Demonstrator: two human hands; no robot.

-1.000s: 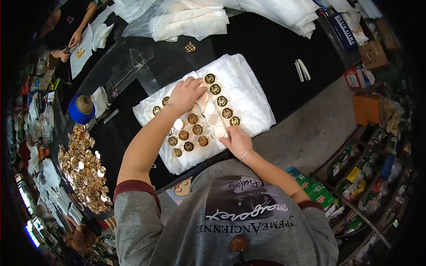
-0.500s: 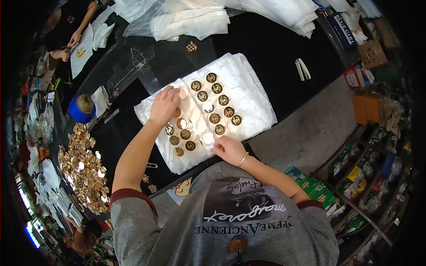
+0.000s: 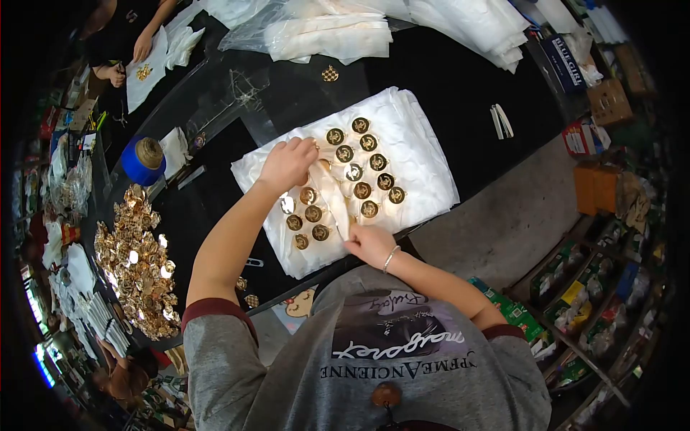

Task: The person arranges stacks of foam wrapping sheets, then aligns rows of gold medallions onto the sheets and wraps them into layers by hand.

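Observation:
A stack of thin white sheets [image 3: 425, 169] lies on the black table, bearing round black-and-gold medallions [image 3: 345, 154] in rows to the left and right. Between the rows, a pale, shiny strip [image 3: 331, 197] runs from hand to hand, narrow and partly lifted. My left hand [image 3: 290, 165] is closed at its far end, fingers curled, next to the left row of medallions. At the near edge of the stack, my right hand [image 3: 372, 246] pinches the strip's lower end. The exact fingertip contact of the left hand is hidden.
A heap of gold metal pieces [image 3: 135, 266] and a blue-wrapped twine cone [image 3: 144, 159] stand at left. Plastic bags [image 3: 327, 36] lie at the back, near a checkered gold piece [image 3: 330, 73]. White tweezers [image 3: 501, 122] lie at right. Another person's hand [image 3: 111, 74] works at upper left.
The pale strip between the medallion rows has been drawn narrow and partly raised between my hands. My left hand shifted slightly toward the right row. The whole view shifted a little.

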